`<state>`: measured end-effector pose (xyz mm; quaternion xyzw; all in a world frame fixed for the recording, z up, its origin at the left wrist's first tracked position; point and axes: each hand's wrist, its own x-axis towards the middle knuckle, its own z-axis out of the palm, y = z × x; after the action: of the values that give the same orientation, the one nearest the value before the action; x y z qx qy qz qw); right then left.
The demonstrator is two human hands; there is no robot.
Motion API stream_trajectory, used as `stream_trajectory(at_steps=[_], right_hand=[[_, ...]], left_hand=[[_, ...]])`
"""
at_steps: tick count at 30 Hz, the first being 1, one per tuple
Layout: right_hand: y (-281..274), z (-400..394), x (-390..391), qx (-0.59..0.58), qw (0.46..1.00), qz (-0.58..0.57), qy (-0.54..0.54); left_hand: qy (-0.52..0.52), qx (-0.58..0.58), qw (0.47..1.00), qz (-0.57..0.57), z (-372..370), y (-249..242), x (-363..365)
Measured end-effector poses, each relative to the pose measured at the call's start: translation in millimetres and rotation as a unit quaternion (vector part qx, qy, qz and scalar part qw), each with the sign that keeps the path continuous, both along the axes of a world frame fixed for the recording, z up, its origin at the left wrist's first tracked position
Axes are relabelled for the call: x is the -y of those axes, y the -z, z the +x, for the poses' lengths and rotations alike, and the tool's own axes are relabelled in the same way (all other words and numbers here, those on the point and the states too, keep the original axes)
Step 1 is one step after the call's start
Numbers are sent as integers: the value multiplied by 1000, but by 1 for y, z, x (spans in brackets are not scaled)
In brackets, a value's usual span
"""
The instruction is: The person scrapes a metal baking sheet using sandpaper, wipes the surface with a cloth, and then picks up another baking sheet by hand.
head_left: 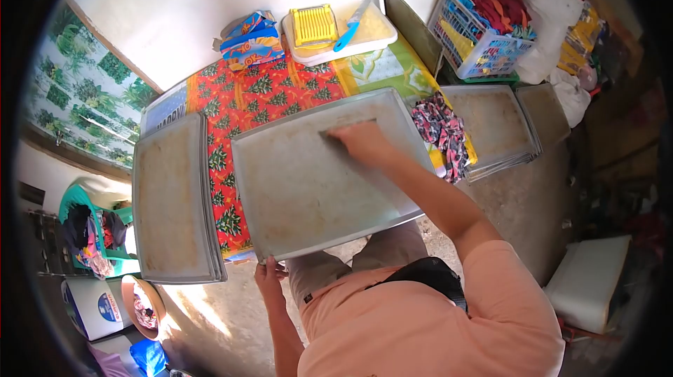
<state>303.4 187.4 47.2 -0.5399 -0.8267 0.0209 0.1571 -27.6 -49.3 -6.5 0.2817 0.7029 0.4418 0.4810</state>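
A large grey metal baking tray (301,188) lies in front of me over a red patterned mat. My left hand (268,275) grips the tray's near edge. My right hand (361,142) presses flat on the tray's inner surface near its far side, with something dark and small under the fingers; what it is I cannot tell. A patterned cloth (440,132) lies just right of the tray.
A stack of similar trays (172,209) sits to the left, another stack (494,128) to the right. At the back are a white tray with a yellow slicer (314,25), a folded cloth (251,42) and a basket of clothes (484,23). Concrete floor lies underneath.
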Motion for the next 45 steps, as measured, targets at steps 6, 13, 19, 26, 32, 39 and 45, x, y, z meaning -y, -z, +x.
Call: stream_trajectory(at_steps=[6,13,19,26,32,39,45], right_hand=[[-17,20,-26,51,991,-78,97],[15,-40,14,34,997,58,23],[19,-96,16,99,994,35,23],[-1,-104,-11,53,971,-116,201],[13,-110,-15,59,985,-66,150],[14,-110,5,103,992,-36,63],[2,-4,-16,64,977,-68,192]], left_hand=[[-4,15,1000,7,3,-1,2],[-7,15,1000,6,5,-1,1],[5,-7,1000,8,2,5,1],[-10,23,999,22,5,2,2],[-12,20,999,22,6,2,1],[3,10,999,30,4,8,2],[6,7,999,32,1,9,4]])
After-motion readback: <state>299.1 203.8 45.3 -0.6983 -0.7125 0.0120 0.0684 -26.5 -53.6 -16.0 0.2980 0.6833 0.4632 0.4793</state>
